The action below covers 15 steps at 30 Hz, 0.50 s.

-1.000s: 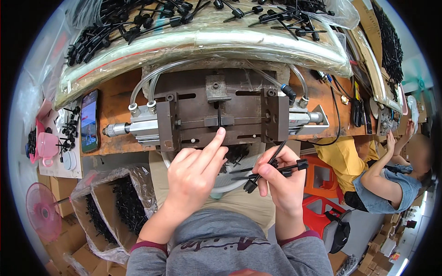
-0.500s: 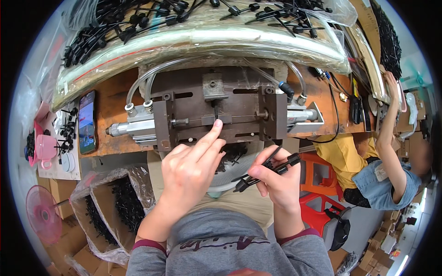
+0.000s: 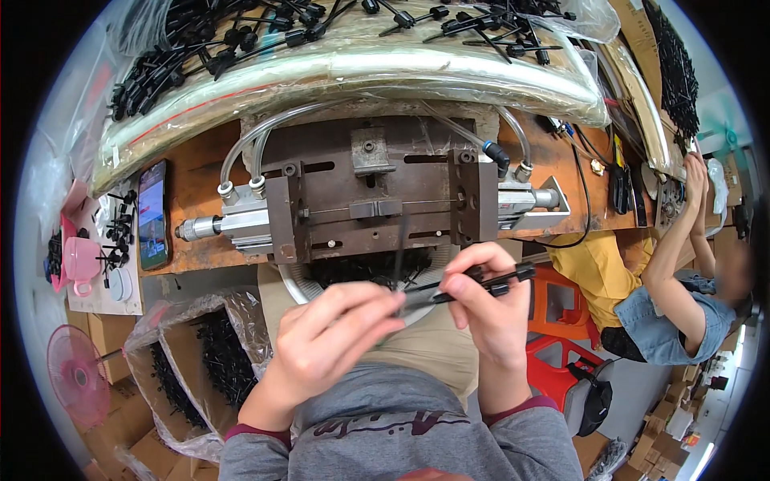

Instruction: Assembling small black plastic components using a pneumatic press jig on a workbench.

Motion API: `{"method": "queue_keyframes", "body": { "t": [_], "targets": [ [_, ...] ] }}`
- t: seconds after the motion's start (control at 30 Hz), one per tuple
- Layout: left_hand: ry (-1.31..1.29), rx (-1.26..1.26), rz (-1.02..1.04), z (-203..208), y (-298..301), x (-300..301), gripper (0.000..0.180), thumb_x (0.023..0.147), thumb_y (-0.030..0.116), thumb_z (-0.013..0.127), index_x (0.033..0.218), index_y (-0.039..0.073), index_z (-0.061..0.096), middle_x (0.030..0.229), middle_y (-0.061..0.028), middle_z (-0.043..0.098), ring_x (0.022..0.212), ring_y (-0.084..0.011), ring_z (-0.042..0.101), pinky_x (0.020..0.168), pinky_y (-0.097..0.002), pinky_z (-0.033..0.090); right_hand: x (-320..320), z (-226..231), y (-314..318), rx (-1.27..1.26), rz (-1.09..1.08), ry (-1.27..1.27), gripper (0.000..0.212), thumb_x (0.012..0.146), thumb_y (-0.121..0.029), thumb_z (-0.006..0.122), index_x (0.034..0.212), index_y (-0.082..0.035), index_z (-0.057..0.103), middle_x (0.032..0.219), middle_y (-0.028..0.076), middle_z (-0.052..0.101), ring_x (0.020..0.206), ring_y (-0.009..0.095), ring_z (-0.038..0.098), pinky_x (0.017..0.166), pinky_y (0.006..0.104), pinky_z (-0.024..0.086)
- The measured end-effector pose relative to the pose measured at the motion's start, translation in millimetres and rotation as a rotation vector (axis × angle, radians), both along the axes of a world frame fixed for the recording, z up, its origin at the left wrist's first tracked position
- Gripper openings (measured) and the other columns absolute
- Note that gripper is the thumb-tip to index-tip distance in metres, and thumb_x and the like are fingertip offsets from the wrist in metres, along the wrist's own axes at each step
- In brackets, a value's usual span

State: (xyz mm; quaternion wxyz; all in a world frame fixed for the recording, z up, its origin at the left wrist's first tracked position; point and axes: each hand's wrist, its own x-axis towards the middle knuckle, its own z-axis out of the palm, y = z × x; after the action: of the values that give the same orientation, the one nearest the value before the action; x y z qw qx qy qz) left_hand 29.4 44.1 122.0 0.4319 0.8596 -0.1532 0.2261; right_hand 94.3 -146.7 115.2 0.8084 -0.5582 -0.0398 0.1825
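Observation:
My left hand [image 3: 333,333] is in front of the metal fixture, thumb and fingers pinched together. From its fingertips a thin black plastic rod [image 3: 399,248] rises, smeared by motion. My right hand [image 3: 491,301] grips a few slim black plastic rod parts [image 3: 501,287] with thicker heads, their thin ends pointing toward my left fingers. Beyond both hands stands the dark brown metal fixture [image 3: 337,232], with a small split block [image 3: 375,209] at its centre and a bracket [image 3: 370,152] behind. No black part shows in the block.
Air cylinders [image 3: 247,223] with clear hoses flank the fixture. Below it a pale basket [image 3: 297,284] holds black parts. A phone [image 3: 153,212] lies at left, and more black parts [image 3: 293,24] cover the plastic-wrapped board behind. Another person [image 3: 670,313] works at right.
My left hand has drawn back from the fixture's centre toward my right hand. The black part that stood in the block is gone from it. The clamping rods beside the block have pulled back.

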Motion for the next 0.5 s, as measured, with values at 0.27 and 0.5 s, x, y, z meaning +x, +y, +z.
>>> {"method": "queue_keyframes", "body": {
  "t": [0.27, 0.5],
  "targets": [
    [-0.021, 0.418, 0.234, -27, -6, 16, 0.025, 0.07, 0.01, 0.078, 0.091, 0.001, 0.069, 0.118, -0.0112, 0.067, 0.064, -0.0174, 0.065, 0.055, -0.0263, 0.048, -7, 8, -7, -0.131, -0.082, -0.226, 0.024, 0.089, -0.002, 0.064, 0.112, 0.003, 0.06, 0.099, 0.013, 0.068, 0.069, 0.007, 0.058, 0.061, 0.0192, 0.048],
    [-0.032, 0.47, 0.269, -19, -8, 25, 0.023, 0.072, 0.012, 0.078, 0.091, 0.002, 0.069, 0.113, -0.0096, 0.069, 0.056, -0.0152, 0.058, 0.053, -0.0253, 0.045, -12, 8, -7, -0.101, -0.149, -0.42, 0.032, 0.086, 0.006, 0.063, 0.106, -0.004, 0.04, 0.112, 0.025, 0.061, 0.069, 0.012, 0.059, 0.061, 0.0223, 0.052]
  ]
}}
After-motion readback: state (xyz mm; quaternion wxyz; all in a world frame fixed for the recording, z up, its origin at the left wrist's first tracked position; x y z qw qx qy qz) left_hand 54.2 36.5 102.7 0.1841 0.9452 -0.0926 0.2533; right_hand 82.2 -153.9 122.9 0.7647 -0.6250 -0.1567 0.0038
